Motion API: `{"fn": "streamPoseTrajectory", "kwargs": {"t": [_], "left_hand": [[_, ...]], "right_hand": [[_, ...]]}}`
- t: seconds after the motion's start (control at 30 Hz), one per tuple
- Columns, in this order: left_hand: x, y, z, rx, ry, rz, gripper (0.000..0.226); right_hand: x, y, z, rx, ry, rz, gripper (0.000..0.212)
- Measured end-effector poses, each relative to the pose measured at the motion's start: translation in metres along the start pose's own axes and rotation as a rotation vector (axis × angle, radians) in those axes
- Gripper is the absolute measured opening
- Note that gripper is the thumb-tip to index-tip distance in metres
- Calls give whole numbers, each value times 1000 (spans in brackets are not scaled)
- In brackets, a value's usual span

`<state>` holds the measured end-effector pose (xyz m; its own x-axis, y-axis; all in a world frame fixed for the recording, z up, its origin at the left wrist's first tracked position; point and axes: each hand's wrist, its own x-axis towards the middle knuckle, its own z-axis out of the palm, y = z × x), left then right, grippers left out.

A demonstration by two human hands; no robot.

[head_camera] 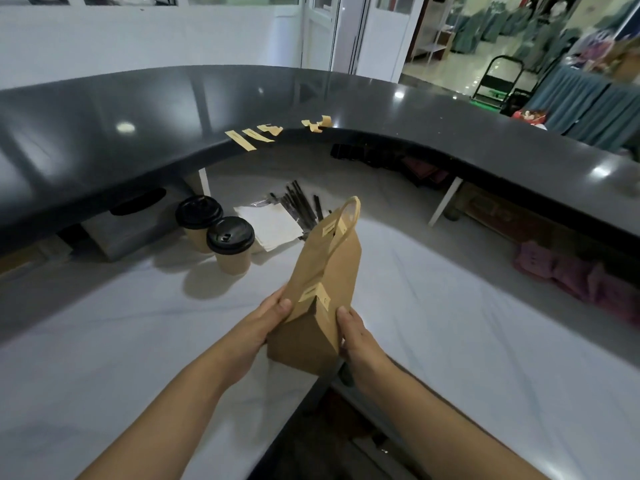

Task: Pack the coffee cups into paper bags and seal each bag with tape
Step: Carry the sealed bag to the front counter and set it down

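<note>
A brown paper bag [320,289] with a handle and two strips of tape across its folded top is held just above the white work surface [450,323]. My left hand [266,323] grips its left side and my right hand [353,336] grips its right side, thumbs on the near face. Two paper coffee cups with black lids stand to the left, one cup [198,221] behind the other cup [231,245]. Several cut tape strips [254,135] hang from the edge of the black counter [138,109], with more tape strips [317,123] to their right.
A stack of white paper bags [270,225] and several black straws [301,206] lie behind the cups. The raised black counter curves around the work surface at the back and right. A dark gap [322,427] opens between the surface sections below my arms.
</note>
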<state>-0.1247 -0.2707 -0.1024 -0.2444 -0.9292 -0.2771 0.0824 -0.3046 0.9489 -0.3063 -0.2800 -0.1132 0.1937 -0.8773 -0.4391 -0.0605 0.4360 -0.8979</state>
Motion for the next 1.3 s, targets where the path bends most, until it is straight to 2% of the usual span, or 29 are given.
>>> {"fn": "streamPoseTrajectory", "kwargs": {"t": [0.1,0.23,0.3,0.4,0.53,0.63,0.83,1.0,1.1,1.3], "left_hand": [[2,5,9,20,-28,-7,74],[7,17,30,49,-49,-36,51],[10,21,42,62,-51,-47,56],[17,25,65,98,-38,-82,81],[22,29,111,120,-71,-103,76],[21,31,153,170,-101,-105,81],[14,27,255,204,-172,-101,47],[11,14,332,213,-262,-132,40],[5,8,377,224,-341,-141,45],[-8,-3,454,249,-554,-73,80]], "right_hand": [[-4,-2,-9,67,6,-9,85],[-14,-9,-29,88,26,1,83],[-20,-12,-41,98,44,-1,81],[-34,-15,-62,122,79,10,83],[-61,-12,-99,112,134,9,86],[-84,-6,-134,127,187,3,90],[-143,10,-210,181,276,-44,83],[-196,30,-270,194,368,-77,87],[-230,42,-304,204,412,-89,89],[-290,59,-369,239,485,-140,76]]}}
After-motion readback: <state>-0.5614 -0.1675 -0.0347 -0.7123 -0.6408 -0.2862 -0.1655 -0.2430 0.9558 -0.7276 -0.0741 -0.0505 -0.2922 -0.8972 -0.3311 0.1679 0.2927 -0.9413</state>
